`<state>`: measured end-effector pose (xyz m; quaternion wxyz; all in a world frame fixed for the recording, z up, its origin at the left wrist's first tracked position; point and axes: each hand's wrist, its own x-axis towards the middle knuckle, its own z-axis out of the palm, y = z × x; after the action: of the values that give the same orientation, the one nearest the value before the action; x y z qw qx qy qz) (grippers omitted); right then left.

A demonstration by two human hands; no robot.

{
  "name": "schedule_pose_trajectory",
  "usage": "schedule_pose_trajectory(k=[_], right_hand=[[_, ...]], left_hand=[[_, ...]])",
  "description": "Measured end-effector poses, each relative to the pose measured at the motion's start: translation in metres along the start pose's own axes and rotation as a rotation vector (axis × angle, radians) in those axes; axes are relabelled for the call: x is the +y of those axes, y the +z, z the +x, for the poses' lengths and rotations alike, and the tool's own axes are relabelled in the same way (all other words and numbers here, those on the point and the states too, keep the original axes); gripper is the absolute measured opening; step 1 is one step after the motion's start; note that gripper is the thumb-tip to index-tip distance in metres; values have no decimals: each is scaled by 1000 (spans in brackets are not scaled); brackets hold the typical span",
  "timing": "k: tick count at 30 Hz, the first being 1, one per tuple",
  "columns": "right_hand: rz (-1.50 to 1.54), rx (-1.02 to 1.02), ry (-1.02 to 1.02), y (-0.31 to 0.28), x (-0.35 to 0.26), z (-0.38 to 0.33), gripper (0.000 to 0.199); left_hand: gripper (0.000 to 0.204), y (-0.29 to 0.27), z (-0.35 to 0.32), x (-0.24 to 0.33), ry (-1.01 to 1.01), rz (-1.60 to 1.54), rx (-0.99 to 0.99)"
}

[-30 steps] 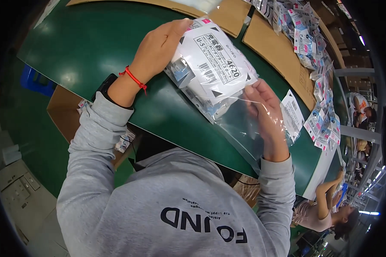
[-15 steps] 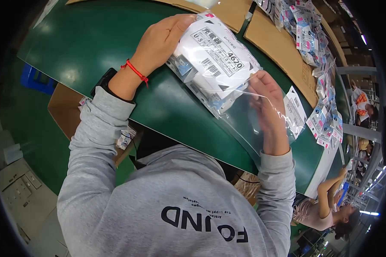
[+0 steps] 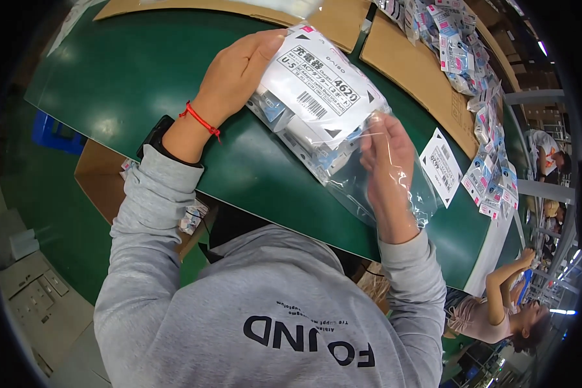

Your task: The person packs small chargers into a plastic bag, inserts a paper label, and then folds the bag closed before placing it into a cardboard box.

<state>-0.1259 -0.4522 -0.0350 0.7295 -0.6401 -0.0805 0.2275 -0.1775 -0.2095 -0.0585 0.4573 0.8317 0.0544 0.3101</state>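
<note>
Over the green table point(image 3: 265, 174) I hold a clear plastic bag point(image 3: 346, 184) tilted up. Inside it are several small packs point(image 3: 271, 111) with blue and white printing. A white printed label card point(image 3: 320, 84) with black corner triangles lies over them. My left hand point(image 3: 238, 74) is closed round the bag's far left end, thumb on top. At the bag's other end, my right hand point(image 3: 389, 152) pinches the card's near right corner between thumb and fingers. Loose film surrounds that wrist. A second white label card point(image 3: 441, 167) lies on the table just right of my right hand.
Beyond the bag lies flat brown cardboard point(image 3: 420, 90). Many small packs point(image 3: 459, 55) are heaped along the table's right side. Below the left edge are a blue plastic object point(image 3: 55, 134) and an open cardboard box point(image 3: 100, 174). Another person point(image 3: 488, 317) sits at the lower right.
The bag and both hands have shifted slightly left. My right hand has drawn in toward the bag, and the loose film now bunches nearer its wrist. The left hand keeps its grip.
</note>
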Motion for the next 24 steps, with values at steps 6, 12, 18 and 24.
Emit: schedule_pose_trajectory(k=[6, 12, 18, 24], right_hand=[[-599, -133, -499, -28, 1, -20, 22], [-1052, -204, -679, -44, -6, -37, 38], [-1145, -379, -733, -35, -14, -30, 47], [-1210, -353, -725, -28, -10, -25, 51]], left_hand=[[46, 0, 1, -5, 18, -57, 58], [48, 0, 2, -10, -11, -111, 63], [50, -2, 1, -4, -12, -55, 21], [50, -1, 0, -1, -5, -60, 23]])
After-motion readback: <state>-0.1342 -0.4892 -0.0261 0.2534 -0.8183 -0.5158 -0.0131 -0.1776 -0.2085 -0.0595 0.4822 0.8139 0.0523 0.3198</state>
